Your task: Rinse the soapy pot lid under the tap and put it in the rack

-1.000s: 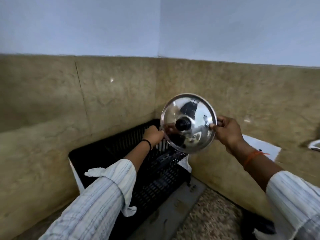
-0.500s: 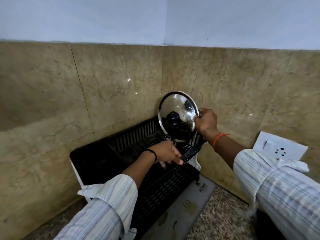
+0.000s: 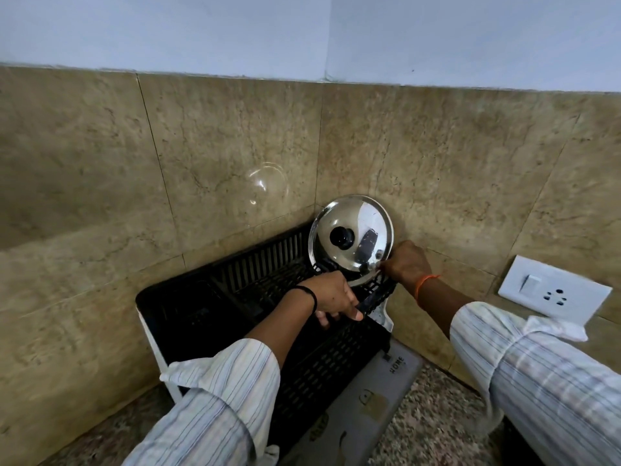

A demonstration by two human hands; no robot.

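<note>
Pale striped rolled sleeves, black band on left wrist, orange thread on right

Before you a beige marble-patterned tile backsplash wraps the corner, with pale painted wall above it. At your right a white switch-and-socket plate sits on the tile. Below, a grey mat printed "HOME" lies on the speckled granite countertop.
</note>
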